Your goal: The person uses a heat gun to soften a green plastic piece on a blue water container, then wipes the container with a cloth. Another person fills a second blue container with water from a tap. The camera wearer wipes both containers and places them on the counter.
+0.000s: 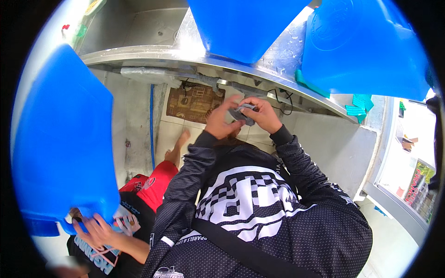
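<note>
My left hand (222, 120) is a little blurred, its thumb and fingers spread around the left side of a small grey cloth-like piece (245, 116). The thumb and fingers of my right hand (262, 113) pinch that piece from the right. What the grey piece is, I cannot tell. Both hands are in front of my body, just below the edge of a stainless steel counter (229, 66). On the counter stand a blue plastic container (243, 27) and, farther right, another large blue container (361, 48).
At the left, a co-worker's hands (100, 232) are at the neck of a tall blue container (66, 139). A steel sink (149, 27) is at upper left. Green strips (359, 107) hang over the counter's right end. A patterned mat (194, 102) and blue hose (152, 125) are below.
</note>
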Demonstrator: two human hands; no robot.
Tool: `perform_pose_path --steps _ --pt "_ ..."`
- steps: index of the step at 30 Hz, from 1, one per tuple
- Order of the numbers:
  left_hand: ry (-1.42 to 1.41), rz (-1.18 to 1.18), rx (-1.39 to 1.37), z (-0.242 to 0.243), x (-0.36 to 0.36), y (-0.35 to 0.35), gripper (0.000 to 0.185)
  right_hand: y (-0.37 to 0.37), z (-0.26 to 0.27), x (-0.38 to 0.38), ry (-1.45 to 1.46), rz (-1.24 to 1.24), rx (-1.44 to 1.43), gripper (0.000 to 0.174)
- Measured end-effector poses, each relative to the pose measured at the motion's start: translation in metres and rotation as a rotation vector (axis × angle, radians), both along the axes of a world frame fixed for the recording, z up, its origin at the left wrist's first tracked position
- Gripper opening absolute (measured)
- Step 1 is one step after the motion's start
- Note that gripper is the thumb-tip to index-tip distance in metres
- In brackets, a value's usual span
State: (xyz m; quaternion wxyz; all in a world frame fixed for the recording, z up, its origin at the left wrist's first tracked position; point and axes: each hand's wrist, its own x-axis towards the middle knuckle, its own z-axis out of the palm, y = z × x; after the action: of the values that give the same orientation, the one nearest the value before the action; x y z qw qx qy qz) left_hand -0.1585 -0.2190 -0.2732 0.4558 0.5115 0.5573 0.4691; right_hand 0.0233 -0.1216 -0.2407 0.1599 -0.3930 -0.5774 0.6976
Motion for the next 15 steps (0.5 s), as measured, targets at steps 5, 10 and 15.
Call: perform_pose_path --steps 5,10,15 --pt "0.244 -0.227 -0.347 -0.036 0.007 0.016 0.018 0.007 -0.028 0.022 -0.192 -0.096 0.048 0.021" --pt "0.363 -0.425 -0.446 -0.064 -0.032 0.027 0.018 0.028 -0.052 0.047 -0.486 0.169 0.139 0.023" --pt "0.211 -0.317 -0.097 -0.082 0.003 0.023 0.038 0.004 -0.085 0.037 -0.221 0.284 0.318 0.029"
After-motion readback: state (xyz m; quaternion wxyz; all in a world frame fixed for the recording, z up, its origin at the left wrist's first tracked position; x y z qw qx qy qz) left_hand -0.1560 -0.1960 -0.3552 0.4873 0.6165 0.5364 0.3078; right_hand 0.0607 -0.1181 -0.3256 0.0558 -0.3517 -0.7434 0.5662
